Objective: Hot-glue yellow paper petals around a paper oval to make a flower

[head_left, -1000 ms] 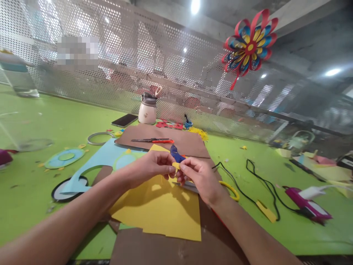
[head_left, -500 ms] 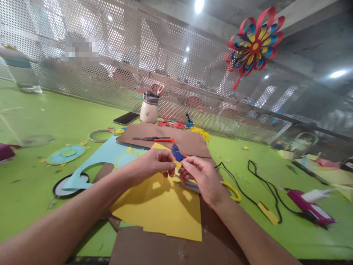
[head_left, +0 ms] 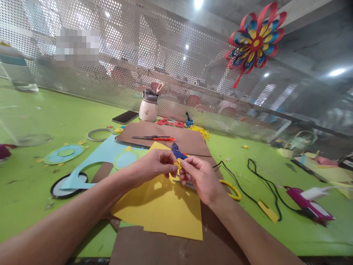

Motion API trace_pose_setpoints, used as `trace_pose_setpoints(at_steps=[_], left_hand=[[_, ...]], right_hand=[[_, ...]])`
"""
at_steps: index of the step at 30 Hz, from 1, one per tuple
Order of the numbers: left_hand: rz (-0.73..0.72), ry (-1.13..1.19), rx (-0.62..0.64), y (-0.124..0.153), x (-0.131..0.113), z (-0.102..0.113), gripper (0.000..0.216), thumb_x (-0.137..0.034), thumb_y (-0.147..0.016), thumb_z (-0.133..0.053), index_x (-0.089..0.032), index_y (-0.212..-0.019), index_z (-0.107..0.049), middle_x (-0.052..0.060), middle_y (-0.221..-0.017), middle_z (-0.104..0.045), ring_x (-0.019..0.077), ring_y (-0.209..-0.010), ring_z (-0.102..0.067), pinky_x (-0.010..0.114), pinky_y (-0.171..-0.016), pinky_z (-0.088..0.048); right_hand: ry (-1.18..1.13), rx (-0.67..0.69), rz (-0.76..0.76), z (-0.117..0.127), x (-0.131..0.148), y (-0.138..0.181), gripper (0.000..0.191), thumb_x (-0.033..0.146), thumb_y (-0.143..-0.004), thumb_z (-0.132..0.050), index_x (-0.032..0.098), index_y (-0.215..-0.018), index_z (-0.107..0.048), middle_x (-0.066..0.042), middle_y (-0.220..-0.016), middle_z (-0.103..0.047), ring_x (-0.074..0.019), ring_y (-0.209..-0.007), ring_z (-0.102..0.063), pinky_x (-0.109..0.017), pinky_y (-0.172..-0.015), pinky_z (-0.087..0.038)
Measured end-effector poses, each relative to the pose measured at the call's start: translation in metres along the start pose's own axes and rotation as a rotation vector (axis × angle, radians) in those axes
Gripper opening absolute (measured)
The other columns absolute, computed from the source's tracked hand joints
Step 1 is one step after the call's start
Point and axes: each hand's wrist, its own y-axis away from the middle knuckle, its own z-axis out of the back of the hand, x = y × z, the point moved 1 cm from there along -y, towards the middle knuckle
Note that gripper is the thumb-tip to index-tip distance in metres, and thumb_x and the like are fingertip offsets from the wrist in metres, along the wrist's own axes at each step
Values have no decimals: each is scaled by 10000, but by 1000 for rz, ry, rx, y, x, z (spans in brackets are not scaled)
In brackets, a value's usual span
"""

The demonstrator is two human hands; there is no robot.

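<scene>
Left hand (head_left: 156, 165) on my feed: nearly closed, pinching small yellow paper piece (head_left: 179, 163), centre, from nine o'clock. Right hand (head_left: 201, 178): pinching it from four o'clock. Yellow sheet (head_left: 171, 217): six o'clock. White bottle (head_left: 148, 111): eleven o'clock.

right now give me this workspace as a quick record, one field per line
left hand: grip pinching a small yellow paper piece
right hand: grip pinching the same piece
below hands: yellow paper sheet, lying over brown cardboard
cutting tool: scissors, partly hidden by the right hand
picture left: light-blue paper with a round cut-out
further back: smartphone beside a white bottle with a dark lid
surface: green table
upper right: red, blue and yellow looped flower ornament
</scene>
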Motion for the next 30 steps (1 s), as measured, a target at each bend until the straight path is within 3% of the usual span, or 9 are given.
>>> trace_pose_setpoints(at_steps=[11,22,30], left_hand=[[13,-25,-26,5,-11,0,152,-310,-749,-623,-168,-697,-607,5,-664,-655,137,-634,-596,261,-608,-451],[-17,1,-50,-1,-2,1,154,-308,-729,-651,-172,-695,-589,-1,-633,-646,133,-615,-591,265,-601,-466],[11,85,-69,-3,2,1,179,-304,-695,-703,-161,-682,-596,-1,-618,-665,127,-602,-610,260,-597,-471]], right_hand=[[30,-36,55,3,3,0,212,329,-672,-740,152,-693,-624,11,-610,-592,-93,-525,-532,-216,-465,-420],[56,5,35,3,1,2,245,379,-695,-721,157,-706,-617,18,-604,-583,-88,-512,-524,-214,-466,-417],[153,-15,132,3,0,0,220,370,-753,-669,162,-712,-613,14,-632,-578,-95,-536,-523,-230,-497,-442]])
